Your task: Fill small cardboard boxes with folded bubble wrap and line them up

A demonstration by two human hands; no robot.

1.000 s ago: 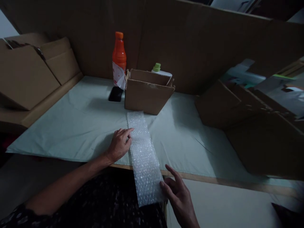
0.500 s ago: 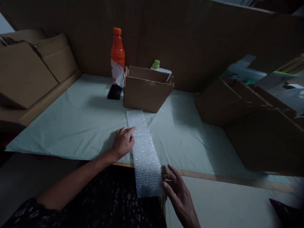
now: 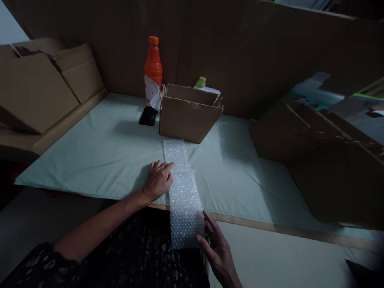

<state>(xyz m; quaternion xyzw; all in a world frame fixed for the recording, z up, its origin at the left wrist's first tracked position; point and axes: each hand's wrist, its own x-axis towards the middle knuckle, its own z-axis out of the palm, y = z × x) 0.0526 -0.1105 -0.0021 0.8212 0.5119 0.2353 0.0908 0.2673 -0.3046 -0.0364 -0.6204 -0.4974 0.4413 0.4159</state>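
Note:
A long strip of bubble wrap [image 3: 185, 202] lies across the front edge of the table, its lower end hanging over my lap. At its left edge, my left hand [image 3: 159, 180] presses down with curled fingers, and the index fingertip rests on the wrap. Beside the lower right edge is my right hand [image 3: 217, 250], with thumb and fingers apart. Its thumb tip overlaps the wrap near the corner; whether the other fingers reach under the wrap I cannot tell.
Behind the strip stands an open cardboard box [image 3: 189, 120], with a green-capped white bottle [image 3: 207, 89] behind it. An orange bottle [image 3: 153, 66] and a black phone [image 3: 148, 116] are to its left. Cardboard boxes stand left [image 3: 33, 88] and right [image 3: 336, 180] on the pale cloth [image 3: 102, 160].
My right hand has moved left, bringing its thumb over the wrap's lower right edge. My left hand stays on the strip. The whole view has shifted slightly.

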